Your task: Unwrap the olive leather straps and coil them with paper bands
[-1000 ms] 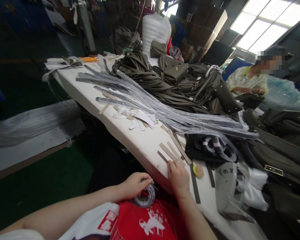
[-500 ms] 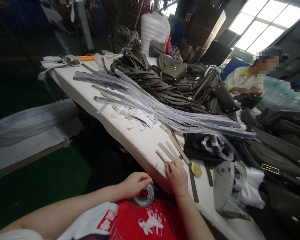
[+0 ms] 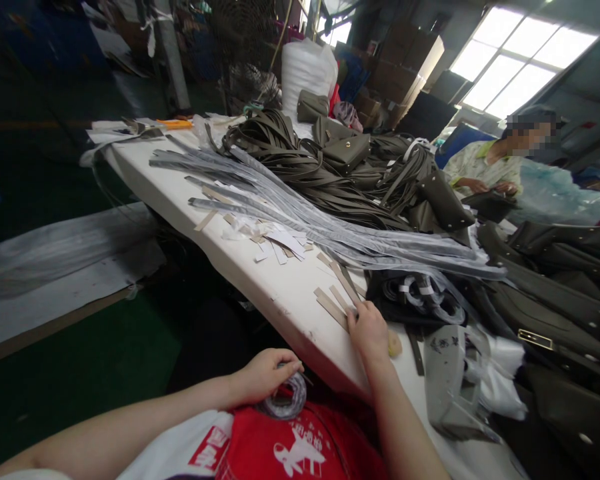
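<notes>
Near my lap, my left hand [image 3: 275, 373] is closed on a coiled roll wrapped in clear plastic [image 3: 291, 398], above the red apron [image 3: 305, 443]. My right hand [image 3: 369, 330] rests on the white table, its fingers curled at the ends of flat beige strips [image 3: 333, 310]; what its fingertips hold, if anything, is hidden. A longer brown strip [image 3: 345, 280] runs up from beside the fingers. Just right of my right wrist lies a small yellow tape roll [image 3: 395, 344], partly covered by the hand.
Long plastic-wrapped straps [image 3: 305, 213] cross the table [image 3: 250, 287], with paper scraps [image 3: 283, 241] in front. Dark straps and bags [image 3: 350, 150] are piled behind. A tape dispenser [image 3: 447, 380] stands at the right. Across the table sits a person [image 3: 485, 167].
My right hand has moved up and to the right, away from the shortest beige strip and nearer the longer strips. My left hand stays at the coiled roll.
</notes>
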Demonstrator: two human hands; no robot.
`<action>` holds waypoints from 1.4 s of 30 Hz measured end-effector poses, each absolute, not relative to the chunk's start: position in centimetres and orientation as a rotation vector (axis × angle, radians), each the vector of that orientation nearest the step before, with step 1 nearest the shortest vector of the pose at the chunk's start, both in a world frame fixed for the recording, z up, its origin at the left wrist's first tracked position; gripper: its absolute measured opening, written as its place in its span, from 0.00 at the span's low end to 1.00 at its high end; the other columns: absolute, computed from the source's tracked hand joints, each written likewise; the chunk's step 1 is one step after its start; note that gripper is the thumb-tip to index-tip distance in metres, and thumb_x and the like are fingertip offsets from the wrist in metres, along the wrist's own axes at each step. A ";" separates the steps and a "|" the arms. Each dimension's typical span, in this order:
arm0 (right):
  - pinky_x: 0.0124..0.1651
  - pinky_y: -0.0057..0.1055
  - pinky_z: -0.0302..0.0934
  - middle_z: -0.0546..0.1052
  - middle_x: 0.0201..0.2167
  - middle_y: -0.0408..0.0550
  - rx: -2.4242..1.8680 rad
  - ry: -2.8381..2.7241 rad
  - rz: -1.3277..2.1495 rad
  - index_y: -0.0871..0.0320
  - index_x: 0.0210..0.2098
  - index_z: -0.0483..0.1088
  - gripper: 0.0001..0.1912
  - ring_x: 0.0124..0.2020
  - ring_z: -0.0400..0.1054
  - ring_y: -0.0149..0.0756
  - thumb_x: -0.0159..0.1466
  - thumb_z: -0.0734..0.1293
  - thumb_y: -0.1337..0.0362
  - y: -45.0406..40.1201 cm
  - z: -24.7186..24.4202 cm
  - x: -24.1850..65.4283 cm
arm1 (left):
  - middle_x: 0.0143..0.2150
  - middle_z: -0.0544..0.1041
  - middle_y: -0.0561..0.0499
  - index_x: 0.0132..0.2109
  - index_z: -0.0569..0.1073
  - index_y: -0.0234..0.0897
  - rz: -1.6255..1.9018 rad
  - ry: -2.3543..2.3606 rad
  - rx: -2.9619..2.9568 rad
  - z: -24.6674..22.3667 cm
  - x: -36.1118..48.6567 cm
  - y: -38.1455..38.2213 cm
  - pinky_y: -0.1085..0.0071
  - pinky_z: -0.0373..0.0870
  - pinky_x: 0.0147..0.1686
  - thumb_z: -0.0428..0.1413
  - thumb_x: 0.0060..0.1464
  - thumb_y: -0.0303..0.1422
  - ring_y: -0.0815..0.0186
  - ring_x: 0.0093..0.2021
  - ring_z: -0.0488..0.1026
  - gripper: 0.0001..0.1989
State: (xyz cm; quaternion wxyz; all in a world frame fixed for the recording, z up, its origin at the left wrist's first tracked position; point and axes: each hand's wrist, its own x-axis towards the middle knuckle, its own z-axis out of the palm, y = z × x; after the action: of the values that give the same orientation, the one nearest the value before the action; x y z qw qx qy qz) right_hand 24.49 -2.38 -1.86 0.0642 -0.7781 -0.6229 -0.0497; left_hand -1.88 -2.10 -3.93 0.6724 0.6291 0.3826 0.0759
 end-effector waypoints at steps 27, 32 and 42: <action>0.41 0.33 0.59 0.76 0.36 0.51 -2.109 -1.961 -0.068 0.58 0.42 0.75 0.12 0.39 0.67 0.40 0.68 0.60 0.66 -7.5 -4.1 19.5 | 0.31 0.78 0.48 0.40 0.78 0.31 0.153 0.853 1.449 -4.0 -1.6 -2.1 0.76 0.63 0.23 0.51 0.56 0.46 0.69 0.23 0.67 0.22; 0.43 0.33 0.61 0.77 0.32 0.49 -1.971 -1.731 0.081 0.57 0.35 0.76 0.13 0.37 0.69 0.39 0.68 0.61 0.60 -7.0 -4.0 20.7 | 0.32 0.78 0.49 0.41 0.78 0.32 0.156 0.850 1.431 -3.5 -1.7 -2.1 0.76 0.63 0.23 0.51 0.55 0.48 0.69 0.23 0.67 0.23; 0.27 0.29 0.50 0.77 0.23 0.40 -1.963 -2.202 0.823 0.52 0.28 0.71 0.12 0.24 0.70 0.33 0.66 0.63 0.56 -10.4 6.3 17.6 | 0.23 0.74 0.52 0.43 0.77 0.32 0.137 0.901 1.270 -4.2 -1.9 -2.0 0.75 0.63 0.19 0.48 0.55 0.55 0.69 0.18 0.66 0.30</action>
State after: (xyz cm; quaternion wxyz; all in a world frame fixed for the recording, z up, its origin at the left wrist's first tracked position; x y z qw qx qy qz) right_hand 17.57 -10.39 6.34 0.0394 -0.6404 -0.7185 0.2685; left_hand -1.86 -2.05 -4.25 0.7098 0.5724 0.4058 0.0619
